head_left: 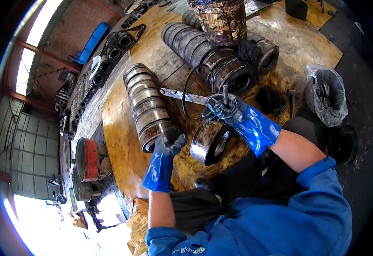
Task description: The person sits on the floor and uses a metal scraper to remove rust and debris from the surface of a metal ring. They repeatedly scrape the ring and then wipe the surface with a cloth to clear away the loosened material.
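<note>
My right hand (225,107), in a soiled blue glove, is closed around a flat metal strip (173,92) pointing left. A short dark rod stands up at its fingers. A thin dark hoop (184,109) crosses the strip; whether the hand holds it too, I cannot tell. My left hand (169,143), also gloved in blue, lies at the near end of a row of shiny metal rings (143,96). Its blackened fingers are smeared and hard to make out. A separate thick metal ring (201,141) stands below my right hand, wet and dark inside.
Behind lies a row of dark rings (186,40), with a grimy bucket (220,21) over it. To the right are a hammer (292,102), black rags (271,100) and a plastic-lined bin (327,96). A red-banded drum (88,160) stands left of the oily board (116,115).
</note>
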A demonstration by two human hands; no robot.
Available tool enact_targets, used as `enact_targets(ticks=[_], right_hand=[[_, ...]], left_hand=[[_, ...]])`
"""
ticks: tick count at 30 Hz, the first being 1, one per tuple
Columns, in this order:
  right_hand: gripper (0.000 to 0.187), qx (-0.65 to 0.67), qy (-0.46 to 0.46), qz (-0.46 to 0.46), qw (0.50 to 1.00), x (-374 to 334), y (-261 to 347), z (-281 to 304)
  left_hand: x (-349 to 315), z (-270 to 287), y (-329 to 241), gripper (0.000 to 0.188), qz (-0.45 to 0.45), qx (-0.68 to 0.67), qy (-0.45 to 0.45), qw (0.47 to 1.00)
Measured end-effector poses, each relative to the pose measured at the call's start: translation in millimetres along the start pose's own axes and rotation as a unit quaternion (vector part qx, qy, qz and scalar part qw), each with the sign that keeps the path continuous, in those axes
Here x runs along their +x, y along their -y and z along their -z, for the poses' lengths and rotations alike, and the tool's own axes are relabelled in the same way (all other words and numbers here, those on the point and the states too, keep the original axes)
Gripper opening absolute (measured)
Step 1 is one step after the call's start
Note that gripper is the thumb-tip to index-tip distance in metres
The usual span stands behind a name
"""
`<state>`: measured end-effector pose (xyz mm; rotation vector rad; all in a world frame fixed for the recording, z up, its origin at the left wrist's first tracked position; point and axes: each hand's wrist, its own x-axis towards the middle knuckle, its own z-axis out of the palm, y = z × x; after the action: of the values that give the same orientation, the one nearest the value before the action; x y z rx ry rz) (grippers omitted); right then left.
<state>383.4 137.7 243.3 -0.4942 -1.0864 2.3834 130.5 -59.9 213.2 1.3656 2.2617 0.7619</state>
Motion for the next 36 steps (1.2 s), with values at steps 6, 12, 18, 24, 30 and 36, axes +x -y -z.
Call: enact_targets(ticks=[6, 12, 18, 24, 30, 36], right_hand=[[0.046, -0.009, 0.028, 0.007, 1.000, 0, 2, -12], [0.045, -0.007, 0.040, 0.000, 0.999, 2, -3, -17], [0.044, 0.006, 0.035, -0.012, 0.999, 2, -9, -10], [0.044, 0.049, 0.040, -0.035, 0.997, 14, -31, -13], [0.045, 0.219, -0.081, -0.220, 0.947, 9, -53, -59], [0.056, 0.229, -0.021, -0.284, 0.931, 19, -81, -50]], left_hand=[[29, 14, -98, 0.037, 0.005, -0.092, 0.006, 0.996], [22, 10, -104, 0.022, 0.074, -0.112, -0.074, 0.988], [1, 35, -62, 0.020, 0.151, -0.347, -0.176, 0.909], [-13, 56, -15, 0.036, 0.038, -0.539, -0.273, 0.796], [-3, 63, 10, 0.035, -0.022, -0.620, -0.345, 0.705], [-5, 60, -15, 0.037, -0.036, -0.595, -0.349, 0.723]])
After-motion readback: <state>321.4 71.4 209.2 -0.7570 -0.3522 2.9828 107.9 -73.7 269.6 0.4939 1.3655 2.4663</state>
